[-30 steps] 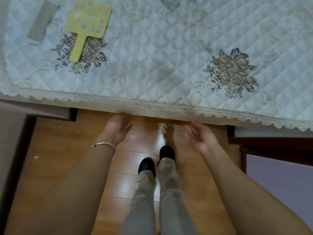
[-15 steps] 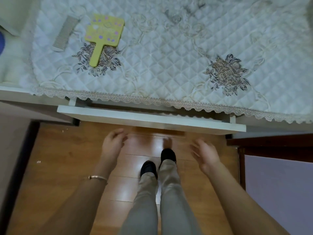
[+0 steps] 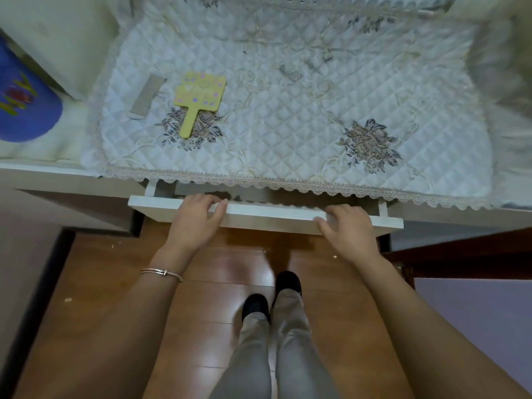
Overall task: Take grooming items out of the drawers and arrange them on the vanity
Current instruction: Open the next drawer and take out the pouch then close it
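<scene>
Both hands on the drawer front, drawer only partly out

Left hand and right hand curl over the top edge of the white drawer, fingers pressed together. Beyond the left hand, up on the quilted vanity cloth, a yellow hand mirror and a grey comb already lie side by side; the drawer's contents are hidden, so more items likely remain to fetch
</scene>
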{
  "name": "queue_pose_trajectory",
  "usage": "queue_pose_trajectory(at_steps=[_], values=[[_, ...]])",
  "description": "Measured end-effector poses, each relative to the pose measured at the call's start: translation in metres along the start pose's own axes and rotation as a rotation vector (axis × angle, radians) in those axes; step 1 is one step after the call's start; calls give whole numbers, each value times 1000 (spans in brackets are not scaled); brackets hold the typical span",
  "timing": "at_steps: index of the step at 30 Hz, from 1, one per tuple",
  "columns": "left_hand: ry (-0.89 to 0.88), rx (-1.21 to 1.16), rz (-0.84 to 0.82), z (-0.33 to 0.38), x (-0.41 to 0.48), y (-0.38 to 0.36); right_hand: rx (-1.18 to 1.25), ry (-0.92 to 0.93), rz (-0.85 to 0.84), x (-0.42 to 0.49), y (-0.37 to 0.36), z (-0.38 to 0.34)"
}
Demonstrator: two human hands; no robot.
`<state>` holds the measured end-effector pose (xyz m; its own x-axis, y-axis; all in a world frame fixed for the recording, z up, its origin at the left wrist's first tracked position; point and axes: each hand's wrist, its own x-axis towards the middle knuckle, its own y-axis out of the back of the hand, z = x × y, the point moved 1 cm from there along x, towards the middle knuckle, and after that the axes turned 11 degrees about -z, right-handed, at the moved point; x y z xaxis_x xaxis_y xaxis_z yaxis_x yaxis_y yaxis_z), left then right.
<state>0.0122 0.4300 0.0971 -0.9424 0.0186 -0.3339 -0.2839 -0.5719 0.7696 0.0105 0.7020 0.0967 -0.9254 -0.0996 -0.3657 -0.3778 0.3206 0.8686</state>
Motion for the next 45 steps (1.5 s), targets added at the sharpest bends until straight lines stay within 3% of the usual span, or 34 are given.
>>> queue_pose_trajectory(at_steps=[4, 13, 23, 31, 37, 41, 45], values=[[22, -80, -10, -3, -22, -1, 109, -43, -43, -21, -4, -1], [84, -7, 6, -28, -108, -32, 185, -162, -60, -104, -44, -2], [160, 36, -133, -42, -167, -56, 225, -264, -248, -159, -71, 0], [154, 41, -219, -52, -159, -54, 121, -255, -447, -134, -73, -8], [210, 34, -42, -78, -142, -35, 392, -199, -389, -82, -90, -58], [177, 72, 33, -80, -141, -35, 550, -328, -315, -43, -108, -94], [202, 25, 69, -81, -143, -35, 517, -498, -287, -31, -122, -112]])
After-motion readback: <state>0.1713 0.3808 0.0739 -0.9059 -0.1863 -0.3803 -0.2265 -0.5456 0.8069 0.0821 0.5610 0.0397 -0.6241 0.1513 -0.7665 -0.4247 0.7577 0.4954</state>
